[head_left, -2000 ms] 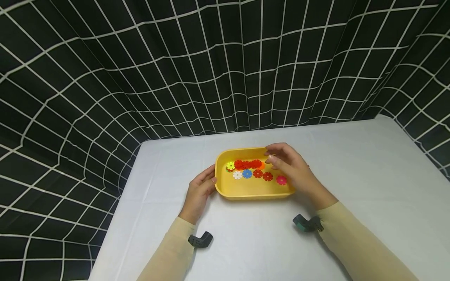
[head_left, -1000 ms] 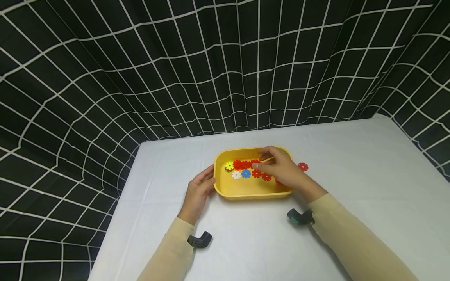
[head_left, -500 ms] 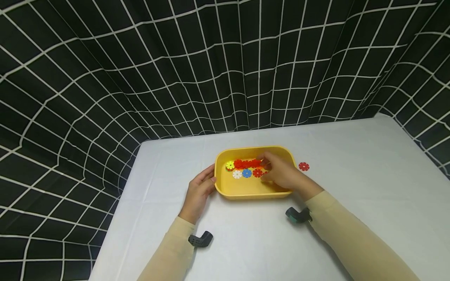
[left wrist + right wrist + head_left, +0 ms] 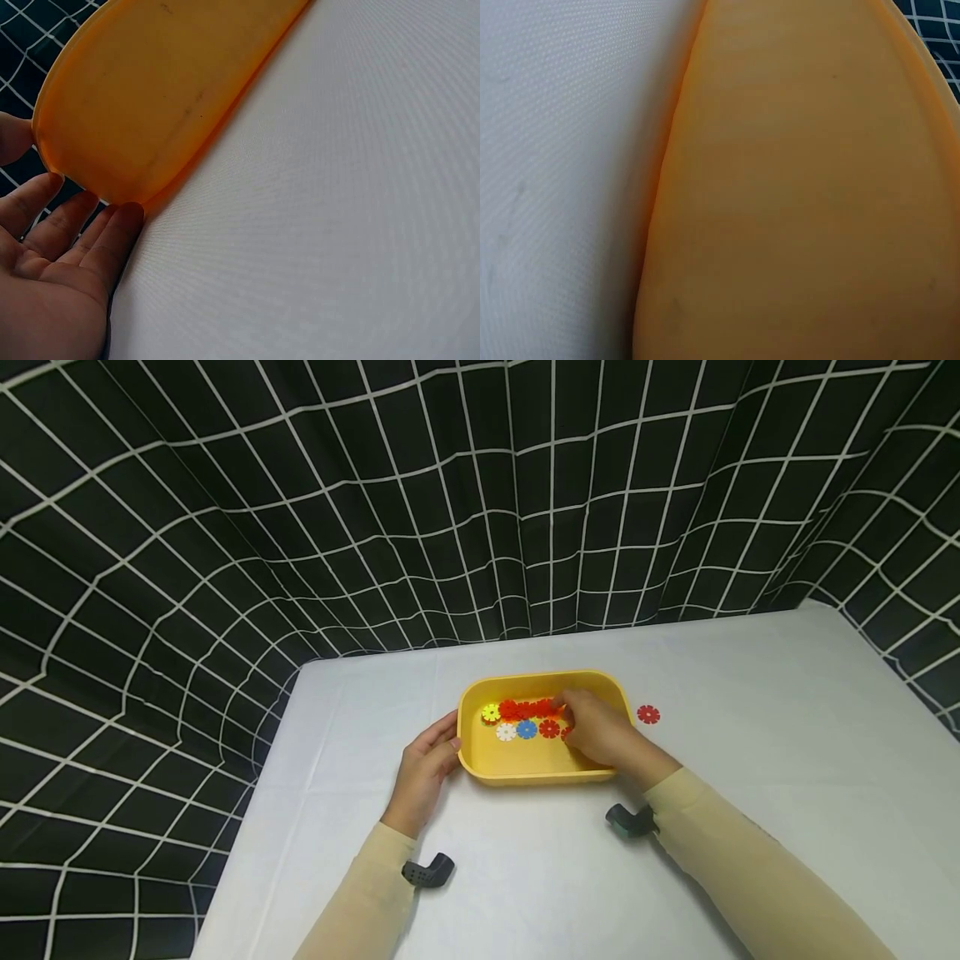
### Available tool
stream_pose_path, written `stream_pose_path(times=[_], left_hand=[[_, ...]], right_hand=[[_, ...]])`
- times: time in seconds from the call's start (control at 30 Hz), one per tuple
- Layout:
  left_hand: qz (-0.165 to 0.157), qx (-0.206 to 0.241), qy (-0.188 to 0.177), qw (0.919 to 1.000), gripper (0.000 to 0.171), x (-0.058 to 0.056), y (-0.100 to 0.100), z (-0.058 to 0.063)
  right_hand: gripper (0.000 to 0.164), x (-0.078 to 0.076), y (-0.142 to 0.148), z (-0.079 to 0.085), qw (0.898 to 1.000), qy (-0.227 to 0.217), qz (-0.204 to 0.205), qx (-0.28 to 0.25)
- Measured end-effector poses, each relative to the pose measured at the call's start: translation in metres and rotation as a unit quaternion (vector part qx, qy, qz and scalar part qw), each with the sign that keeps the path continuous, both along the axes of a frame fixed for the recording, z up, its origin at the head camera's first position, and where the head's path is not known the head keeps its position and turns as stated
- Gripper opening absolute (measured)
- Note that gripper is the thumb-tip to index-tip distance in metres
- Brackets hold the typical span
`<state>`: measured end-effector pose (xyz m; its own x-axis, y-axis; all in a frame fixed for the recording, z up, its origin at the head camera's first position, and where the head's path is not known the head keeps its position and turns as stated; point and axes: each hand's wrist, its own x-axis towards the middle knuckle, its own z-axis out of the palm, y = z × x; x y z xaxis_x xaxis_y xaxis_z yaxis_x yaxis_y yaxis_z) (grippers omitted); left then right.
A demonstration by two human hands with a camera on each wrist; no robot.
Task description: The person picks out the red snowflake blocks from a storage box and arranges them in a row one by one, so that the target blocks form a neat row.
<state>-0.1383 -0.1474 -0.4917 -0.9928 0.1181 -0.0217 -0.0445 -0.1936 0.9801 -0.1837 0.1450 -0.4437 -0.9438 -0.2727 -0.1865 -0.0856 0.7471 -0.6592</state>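
A yellow plastic tray (image 4: 517,764) lies on the white cloth. My left hand (image 4: 423,772) rests against its left end; in the left wrist view the fairly straight fingertips touch the outer wall (image 4: 157,112) and the thumb meets the rim. My right hand (image 4: 600,731) reaches down into the tray's right half, with its fingers bent toward notched plastic discs; its fingertips and anything between them are hidden. In the tray lie a yellow disc (image 4: 491,712), a white disc (image 4: 506,732), a blue disc (image 4: 527,729) and several red discs (image 4: 550,728). The right wrist view shows only the tray's outer wall (image 4: 802,187).
One red notched disc (image 4: 648,714) lies on the cloth just right of the tray. The white-covered table (image 4: 750,735) extends around it. A black curtain with a white grid (image 4: 480,527) hangs behind the table and along its sides.
A red disc now lies on the cloth to the right of the tray, where my right hand was before. That hand has moved left over the rim and down among the discs. My left hand stays put.
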Motion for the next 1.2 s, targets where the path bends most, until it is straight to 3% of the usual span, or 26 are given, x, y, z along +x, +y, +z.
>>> stream_pose_path(times=[0.17, 0.37, 0.7, 1.2], left_hand=[[0.002, -0.003, -0.003, 1.0, 0.05, 0.0009, 0.0, 0.0011], [-0.001, -0.014, 0.001, 0.9999, 0.05, 0.0021, 0.0004, 0.0017], [0.001, -0.013, -0.002, 0.9999, 0.049, 0.0009, -0.0002, -0.0007], [-0.004, -0.016, 0.0, 0.9999, 0.05, 0.0004, -0.0011, -0.0005]], right_hand=[[0.042, 0.0004, -0.0024, 0.0022, 1.0, -0.009, -0.019, 0.016], [0.028, 0.0023, -0.0031, 0.0056, 1.0, -0.004, -0.01, 0.017], [0.044, 0.0015, 0.0005, 0.0022, 1.0, -0.007, 0.01, 0.004], [0.038, 0.0045, -0.001, 0.0051, 1.0, 0.0, 0.002, 0.005]])
